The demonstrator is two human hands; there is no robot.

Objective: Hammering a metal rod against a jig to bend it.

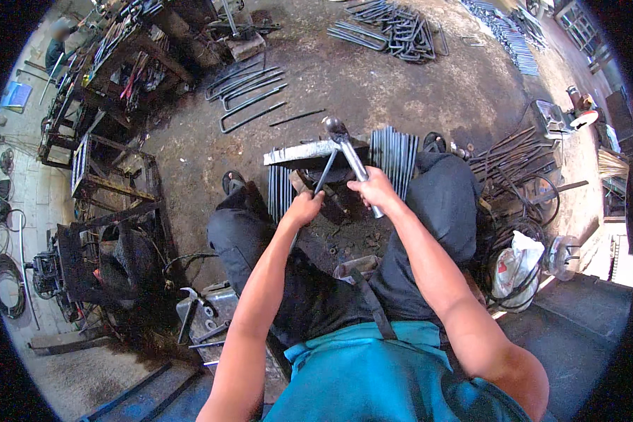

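My left hand [306, 208] is closed around a thin metal rod [325, 171], which slants up to a worn pale-edged metal block [301, 152] between my knees. In my right hand [375, 190] is a hammer [355, 163] with a metal handle. Its rounded head [336, 126] is over the far side of the block, close to the rod's far end; whether they touch I cannot tell. Straight rods lie side by side in a bundle [280, 191] left of the block and in another bundle [403, 156] to its right, near my feet.
Bent U-shaped rods [253, 114] lie on the floor ahead, with a larger pile [408, 35] farther off. A claw hammer [198, 301] rests on a metal surface at my left. Thin rods [513, 158] and a white bag [517, 267] are at right. Another person [55, 53] is far left.
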